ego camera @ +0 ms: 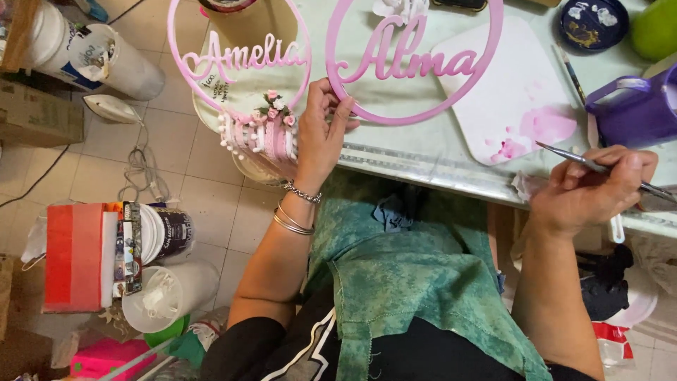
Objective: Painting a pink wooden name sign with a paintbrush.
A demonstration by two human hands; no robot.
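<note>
My left hand (322, 130) grips the lower rim of a pink ring with cut-out script lettering (412, 63) that lies on the pale green table (451, 141). A second pink lettered ring (240, 53) rests to its left, partly over the table edge. Below that ring sits a small white and pink striped piece topped with tiny roses (264, 134). My right hand (585, 187) holds a thin paintbrush (599, 169) near the table's front edge, bristles pointing left. A white board smeared with pink paint (515, 99) lies between the two hands.
A purple cup (631, 109), a dark blue dish with paint (592, 21) and a green object (656, 28) stand at the right. On the tiled floor at left are white buckets (106, 60), a red box (74, 257), a cardboard box (35, 113) and cables.
</note>
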